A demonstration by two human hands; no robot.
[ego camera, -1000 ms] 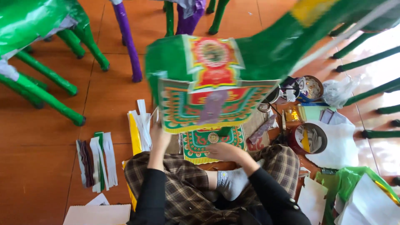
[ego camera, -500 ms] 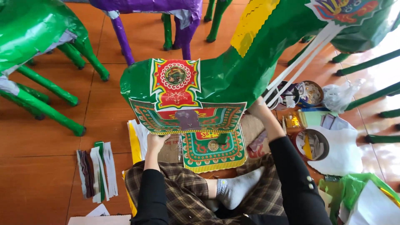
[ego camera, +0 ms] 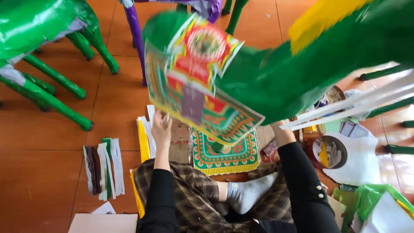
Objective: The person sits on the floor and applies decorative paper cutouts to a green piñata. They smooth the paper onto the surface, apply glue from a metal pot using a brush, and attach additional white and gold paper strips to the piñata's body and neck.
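overhead, the green paper figure (ego camera: 276, 77) rests above both hands, left hand (ego camera: 161, 129) pinching its patterned panel (ego camera: 202, 86), right hand's grip hidden.

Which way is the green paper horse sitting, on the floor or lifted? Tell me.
Lifted. The green paper horse hangs tilted above the floor, the left hand under its patterned paper panel; the right hand is hidden behind it.

Bright daylight from the right; near green figure (ego camera: 276, 73) motion-blurred.

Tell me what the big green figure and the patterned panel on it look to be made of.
Green figure: apparently glossy paper or foil; it shines and creases. Patterned panel: seemingly thin printed paper, edges curling. The left hand touches its lower edge.
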